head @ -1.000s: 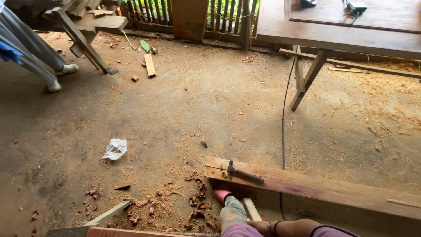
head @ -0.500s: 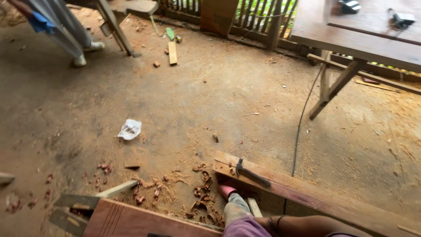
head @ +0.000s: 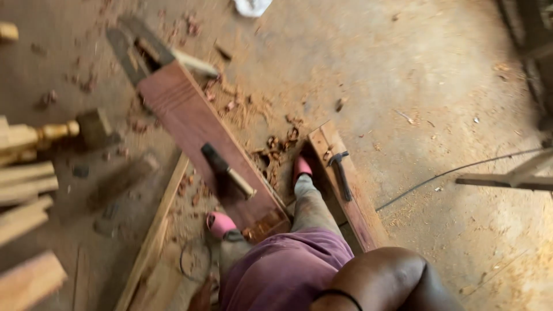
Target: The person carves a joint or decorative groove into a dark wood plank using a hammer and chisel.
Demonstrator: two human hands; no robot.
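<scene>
Head view. The person stands over a reddish-brown plank (head: 199, 135) lying on the dirt floor (head: 403, 75), running from the upper left toward the lower centre. On the plank's near half, close to its right edge, lies a chisel-like tool (head: 226, 170) with a dark head and a pale wooden handle, set diagonally and touching the board. At the plank's far end rests a hand plane (head: 138, 52), blurred, with a pale strip of wood (head: 194, 62) just beside it.

A second, narrower board (head: 343, 184) lies to the right of the plank, and a claw hammer (head: 341, 173) rests on it, head toward the far end. One foot in a pink shoe (head: 220, 223) stands at the plank's near left corner; the other pink shoe (head: 301, 167) stands between the two boards. Red wood chips (head: 271, 144) are scattered along the plank's right edge.

A bare arm (head: 380, 279) with a dark band at the wrist crosses the bottom edge; neither hand is in view, so the grip of either cannot be reported. Pale timber lengths (head: 26, 190) lie stacked at the left edge of the floor. A dark cable (head: 455, 171) runs across the floor on the right.
</scene>
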